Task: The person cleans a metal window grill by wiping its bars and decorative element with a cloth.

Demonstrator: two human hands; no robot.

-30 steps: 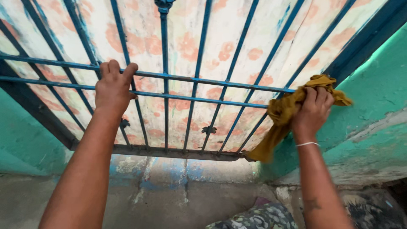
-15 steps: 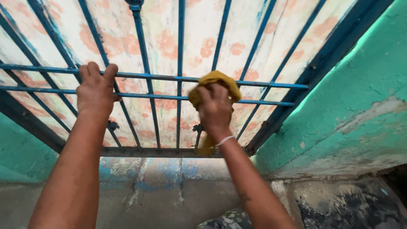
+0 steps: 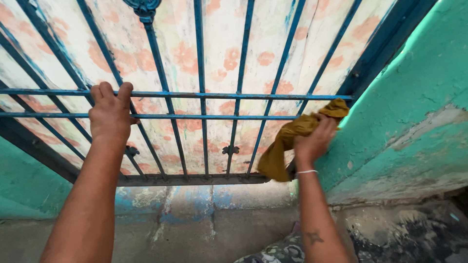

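Observation:
A blue metal window grille (image 3: 200,117) with vertical and two horizontal bars fills the upper view, with a faded floral cloth behind it. My left hand (image 3: 110,114) grips the two horizontal bars on the left. My right hand (image 3: 314,140) holds a mustard-yellow rag (image 3: 285,139) pressed against the right end of the lower horizontal bar, close to the dark blue frame (image 3: 375,51). The rag's tail hangs down toward the bottom rail.
A green plastered wall (image 3: 414,112) with chipped patches stands at the right, another green patch at the lower left. Below the grille lies a worn grey and blue sill (image 3: 195,204). Patterned fabric (image 3: 275,253) shows at the bottom edge.
My right hand with the rag has slid from the middle of the horizontal bars back to their right end. The left hand has kept its grip.

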